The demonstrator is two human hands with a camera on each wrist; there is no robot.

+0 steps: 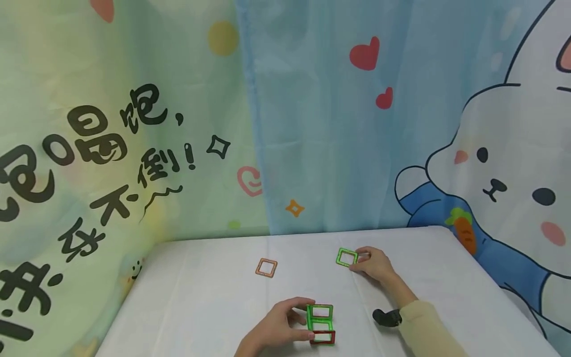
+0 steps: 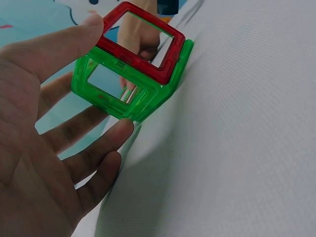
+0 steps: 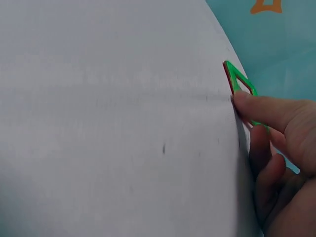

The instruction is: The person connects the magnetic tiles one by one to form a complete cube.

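Note:
My left hand (image 1: 278, 325) holds a small build of magnetic tiles near the front of the table. Green square tiles (image 2: 113, 106) make up most of it, joined at angles. A red square tile (image 2: 133, 63) sits at the side under the thumb, with the other fingers along the green part. Farther back, my right hand (image 1: 376, 265) pinches a green square tile (image 1: 339, 256) by its edge, at the tabletop. In the right wrist view, a reddish edge shows along that green tile (image 3: 237, 74), partly hidden by the thumb and finger.
An orange square tile (image 1: 264, 274) lies flat on the white cloth, left of the right hand's tile. The white-covered table (image 1: 200, 297) ends at a printed curtain (image 1: 312, 148) behind and to the left. A black wrist device (image 1: 386, 318) sticks out at the right sleeve.

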